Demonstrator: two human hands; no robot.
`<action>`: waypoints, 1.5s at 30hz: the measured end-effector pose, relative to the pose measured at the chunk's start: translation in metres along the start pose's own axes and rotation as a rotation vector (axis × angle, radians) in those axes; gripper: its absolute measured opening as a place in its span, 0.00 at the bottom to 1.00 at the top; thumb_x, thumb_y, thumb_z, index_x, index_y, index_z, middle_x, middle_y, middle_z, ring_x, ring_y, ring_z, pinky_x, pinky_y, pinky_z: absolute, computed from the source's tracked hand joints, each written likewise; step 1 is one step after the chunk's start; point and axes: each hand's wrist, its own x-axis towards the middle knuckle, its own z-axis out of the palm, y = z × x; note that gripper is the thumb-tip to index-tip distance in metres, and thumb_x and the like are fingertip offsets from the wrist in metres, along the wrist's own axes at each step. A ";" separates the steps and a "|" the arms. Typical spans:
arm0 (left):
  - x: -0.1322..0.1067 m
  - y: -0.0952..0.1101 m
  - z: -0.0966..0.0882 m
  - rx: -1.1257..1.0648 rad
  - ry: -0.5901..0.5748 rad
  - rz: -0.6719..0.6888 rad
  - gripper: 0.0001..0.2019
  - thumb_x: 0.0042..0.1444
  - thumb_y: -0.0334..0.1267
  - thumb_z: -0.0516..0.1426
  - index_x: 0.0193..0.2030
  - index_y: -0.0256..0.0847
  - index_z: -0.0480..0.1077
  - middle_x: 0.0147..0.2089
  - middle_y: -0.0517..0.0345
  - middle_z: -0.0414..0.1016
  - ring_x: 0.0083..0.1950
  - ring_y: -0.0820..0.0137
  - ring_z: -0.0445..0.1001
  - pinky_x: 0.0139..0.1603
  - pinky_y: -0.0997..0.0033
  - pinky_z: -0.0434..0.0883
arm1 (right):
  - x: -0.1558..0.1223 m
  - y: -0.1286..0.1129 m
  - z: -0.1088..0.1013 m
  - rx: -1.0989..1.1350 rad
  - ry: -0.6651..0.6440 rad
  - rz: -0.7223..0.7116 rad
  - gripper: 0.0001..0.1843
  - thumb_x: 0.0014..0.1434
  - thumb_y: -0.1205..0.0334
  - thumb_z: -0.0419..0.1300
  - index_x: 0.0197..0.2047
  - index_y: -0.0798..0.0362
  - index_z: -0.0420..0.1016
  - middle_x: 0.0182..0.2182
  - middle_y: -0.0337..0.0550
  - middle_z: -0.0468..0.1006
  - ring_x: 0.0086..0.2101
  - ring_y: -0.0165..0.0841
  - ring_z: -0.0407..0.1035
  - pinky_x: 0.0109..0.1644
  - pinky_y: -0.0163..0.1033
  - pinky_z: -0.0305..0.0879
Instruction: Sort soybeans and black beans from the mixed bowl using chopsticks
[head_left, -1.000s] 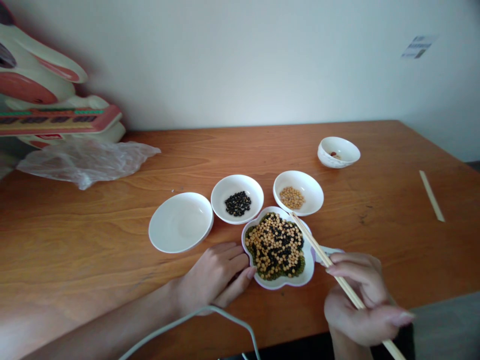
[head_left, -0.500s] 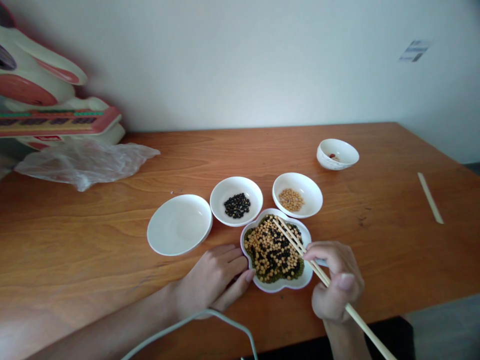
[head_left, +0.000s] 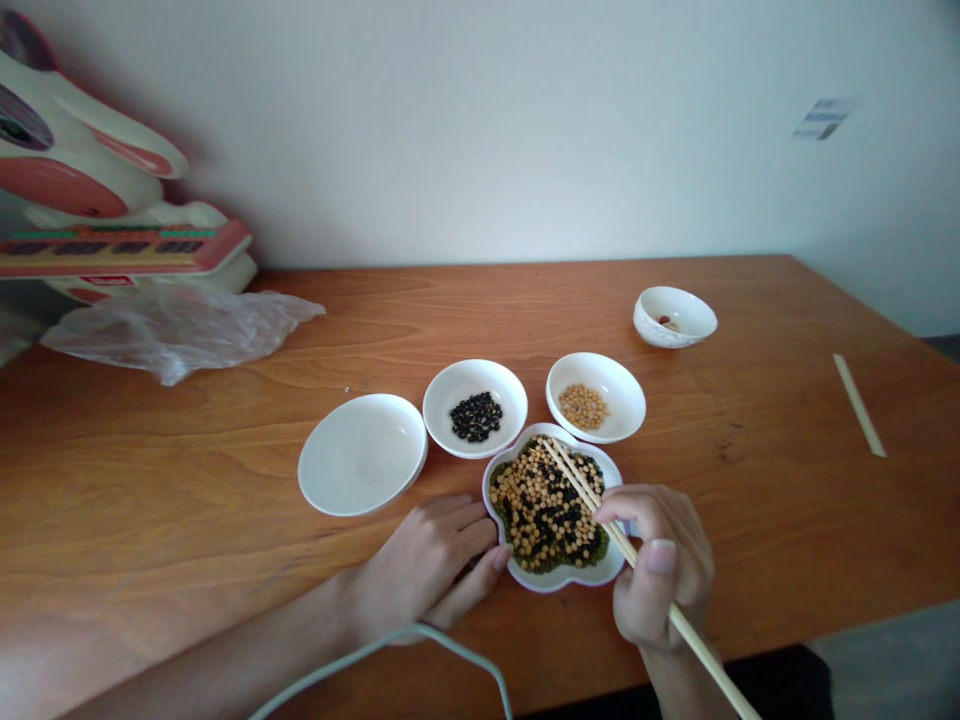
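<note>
My left hand [head_left: 442,560] grips the left edge of a white flower-shaped dish [head_left: 553,581], thumb at its near side. Yellow soybeans, black beans and small green beans lie mixed in it. My right hand [head_left: 666,565] is closed around a pair of wooden chopsticks [head_left: 579,484]; their tips touch the beans near the far side of the dish. I cannot make out a bean between the tips. Just behind stand a white bowl with black beans [head_left: 476,417] and another with soybeans [head_left: 583,406]. An empty white bowl [head_left: 361,455] is left of them.
A small white bowl [head_left: 675,318] with a few reddish bits stands farther back. A pale flat stick [head_left: 859,405] lies on the right. At the back left are a crumpled plastic bag [head_left: 187,325] and a toy keyboard [head_left: 120,250]. A grey cable [head_left: 420,630] crosses the front.
My right hand and the chopsticks have shifted slightly left, the tips moving a little across the beans. My left hand stays at the dish. The whole view has tilted slightly.
</note>
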 end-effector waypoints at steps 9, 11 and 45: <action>0.001 0.001 -0.001 0.001 0.016 0.012 0.17 0.76 0.38 0.44 0.38 0.40 0.68 0.37 0.55 0.76 0.37 0.66 0.71 0.41 0.65 0.68 | -0.010 0.004 0.002 0.091 0.011 0.083 0.27 0.76 0.52 0.39 0.38 0.51 0.75 0.34 0.46 0.79 0.36 0.38 0.72 0.40 0.46 0.61; 0.001 0.000 -0.001 -0.003 0.015 0.011 0.17 0.76 0.38 0.44 0.38 0.40 0.68 0.37 0.54 0.76 0.37 0.66 0.71 0.41 0.65 0.68 | -0.013 0.005 0.003 0.126 0.019 0.114 0.28 0.76 0.51 0.38 0.38 0.51 0.76 0.34 0.45 0.79 0.36 0.38 0.73 0.38 0.45 0.61; 0.000 0.001 -0.001 0.003 0.012 0.004 0.16 0.76 0.37 0.45 0.38 0.41 0.68 0.37 0.55 0.76 0.37 0.66 0.72 0.42 0.65 0.69 | -0.019 0.002 -0.001 0.234 0.225 0.113 0.39 0.76 0.41 0.33 0.34 0.50 0.79 0.33 0.45 0.80 0.36 0.38 0.77 0.38 0.45 0.71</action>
